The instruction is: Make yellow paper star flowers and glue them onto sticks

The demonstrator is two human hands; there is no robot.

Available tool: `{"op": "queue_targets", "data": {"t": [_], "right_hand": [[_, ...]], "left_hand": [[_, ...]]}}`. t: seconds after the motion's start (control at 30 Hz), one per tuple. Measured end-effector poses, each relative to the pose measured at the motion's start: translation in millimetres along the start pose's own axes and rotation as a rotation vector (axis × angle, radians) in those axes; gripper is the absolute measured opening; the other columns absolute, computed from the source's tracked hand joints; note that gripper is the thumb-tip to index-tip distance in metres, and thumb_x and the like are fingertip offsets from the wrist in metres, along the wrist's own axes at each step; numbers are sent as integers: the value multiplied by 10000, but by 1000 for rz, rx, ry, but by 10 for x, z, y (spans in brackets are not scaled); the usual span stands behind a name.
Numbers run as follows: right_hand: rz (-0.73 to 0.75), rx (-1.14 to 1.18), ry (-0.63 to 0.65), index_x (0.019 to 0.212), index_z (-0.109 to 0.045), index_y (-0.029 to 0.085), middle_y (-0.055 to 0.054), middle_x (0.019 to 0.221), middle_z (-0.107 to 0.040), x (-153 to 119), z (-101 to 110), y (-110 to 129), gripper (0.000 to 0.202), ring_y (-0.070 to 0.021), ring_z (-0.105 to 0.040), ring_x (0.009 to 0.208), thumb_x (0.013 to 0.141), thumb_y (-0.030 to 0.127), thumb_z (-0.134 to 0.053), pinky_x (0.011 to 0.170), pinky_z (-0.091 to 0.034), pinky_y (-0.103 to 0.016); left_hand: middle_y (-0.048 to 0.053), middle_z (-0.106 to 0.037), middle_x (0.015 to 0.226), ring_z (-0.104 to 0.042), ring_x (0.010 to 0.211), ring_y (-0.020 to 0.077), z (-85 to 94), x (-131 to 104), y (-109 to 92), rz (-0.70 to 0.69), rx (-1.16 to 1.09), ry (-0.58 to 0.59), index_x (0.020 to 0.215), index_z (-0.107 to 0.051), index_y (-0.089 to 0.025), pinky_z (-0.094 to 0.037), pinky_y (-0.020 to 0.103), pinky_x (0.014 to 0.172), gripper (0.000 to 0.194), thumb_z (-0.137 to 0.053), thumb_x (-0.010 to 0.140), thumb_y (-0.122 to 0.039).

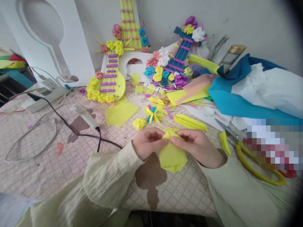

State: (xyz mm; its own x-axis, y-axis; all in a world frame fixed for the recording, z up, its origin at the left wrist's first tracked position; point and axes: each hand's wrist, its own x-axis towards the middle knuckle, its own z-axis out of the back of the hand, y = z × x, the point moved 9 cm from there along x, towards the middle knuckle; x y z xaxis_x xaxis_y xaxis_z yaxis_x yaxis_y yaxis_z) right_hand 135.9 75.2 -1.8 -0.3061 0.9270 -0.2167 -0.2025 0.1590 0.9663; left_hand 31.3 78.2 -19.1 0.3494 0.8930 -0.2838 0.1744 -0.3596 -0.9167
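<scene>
Between my two hands, above the table's front part, is a folded piece of yellow crepe paper (174, 157). My left hand (150, 142) pinches its upper left edge between thumb and fingers. On the opposite side, my right hand (195, 145) grips the upper right edge, its thumb pressed near the middle crease. Just beyond the hands lie a yellow paper flower (139, 123) and a star-shaped piece of yellow paper strips (155, 114) with some blue in it. A folded yellow strip (190, 122) rests behind my right hand.
A glue gun (85, 116) with a black cord lies left, near a power strip (42, 97). Decorated paper instruments, one yellow (112, 78) and one blue (178, 56), lean at the back. Scissors (258, 164) lie right, below blue paper (236, 97).
</scene>
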Motion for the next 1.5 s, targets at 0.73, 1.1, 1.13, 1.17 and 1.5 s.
{"op": "queue_targets", "data": {"t": [0.73, 1.1, 1.13, 1.17, 1.5], "right_hand": [[9, -45, 96, 568, -493, 140, 43, 549, -346, 1, -101, -1, 244, -61, -321, 515, 692, 320, -601, 447, -260, -202], [6, -113, 111, 522, -419, 156, 62, 527, -259, 5, -114, -20, 299, -53, -245, 488, 673, 326, -613, 430, -194, -211], [5, -118, 110, 518, -410, 157, 63, 523, -257, 6, -113, -23, 305, -52, -240, 484, 675, 323, -612, 429, -190, -212], [3, -120, 111, 514, -401, 157, 64, 520, -257, 8, -113, -27, 311, -50, -237, 480, 678, 320, -609, 427, -186, -212], [-28, -122, 129, 541, -446, 161, 57, 527, -305, 4, -133, -51, 277, -55, -267, 477, 672, 349, -602, 420, -202, -212]], "left_hand": [[9, -576, 596, -486, 533, 73, 34, -13, -161, -189, 301, -49, 664, -598, -108, -390, 189, 514, 152, -579, 683, -258], [40, -610, 636, -524, 568, 96, 18, -42, -227, -292, 478, -60, 700, -610, -106, -427, 198, 530, 180, -564, 712, -279], [42, -612, 640, -525, 573, 96, 15, -43, -226, -297, 488, -56, 704, -612, -105, -427, 195, 532, 182, -562, 715, -279], [43, -613, 643, -526, 575, 95, 12, -44, -221, -298, 494, -52, 707, -613, -104, -426, 193, 532, 184, -560, 718, -280], [30, -596, 630, -507, 557, 89, -3, -38, -193, -268, 420, -24, 694, -598, -110, -411, 192, 521, 190, -555, 719, -294]]}}
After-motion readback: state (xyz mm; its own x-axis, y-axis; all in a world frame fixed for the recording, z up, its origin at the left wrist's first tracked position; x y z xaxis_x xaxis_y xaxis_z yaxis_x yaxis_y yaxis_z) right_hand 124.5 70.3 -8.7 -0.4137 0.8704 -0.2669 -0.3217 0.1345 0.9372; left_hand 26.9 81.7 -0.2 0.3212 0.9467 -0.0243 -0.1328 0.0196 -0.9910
